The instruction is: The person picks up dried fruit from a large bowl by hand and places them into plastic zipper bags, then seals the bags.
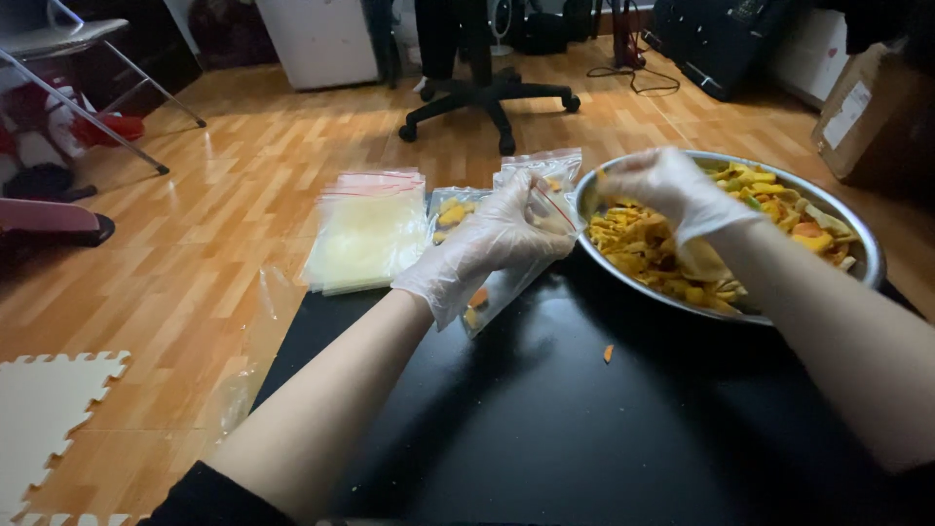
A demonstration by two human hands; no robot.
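Head view, nearest first: two bare forearms reach out over the black glossy bench (584, 429), dark sleeves just showing at the bottom edge. A small orange crumb of food (608, 353) lies alone on the bench between the arms. The left hand (492, 244), in a thin clear disposable glove, has its grip closed on the mouth of a small clear zip-top plastic bag (502, 287), holding it open beside the bowl's rim; a few orange and yellow pieces sit in the bag's lower end, which rests on the bench. The right hand (672, 195), gloved the same way, is over the near-left part of the wide round metal bowl (867, 258), fingers curled down and pinched on what looks like a bit of the food, though the glove blurs the detail. The bowl is heaped with mixed yellow and orange dried fruit chips (653, 248). Just beyond the left hand lie two more filled clear bags (450, 212), and to their left a flat stack of empty clear zip bags (368, 234) at the bench edge. Farther off, on the wooden plank floor (234, 146), stands a black swivel chair base (487, 97), and a brown cardboard box (867, 112) sits at right.
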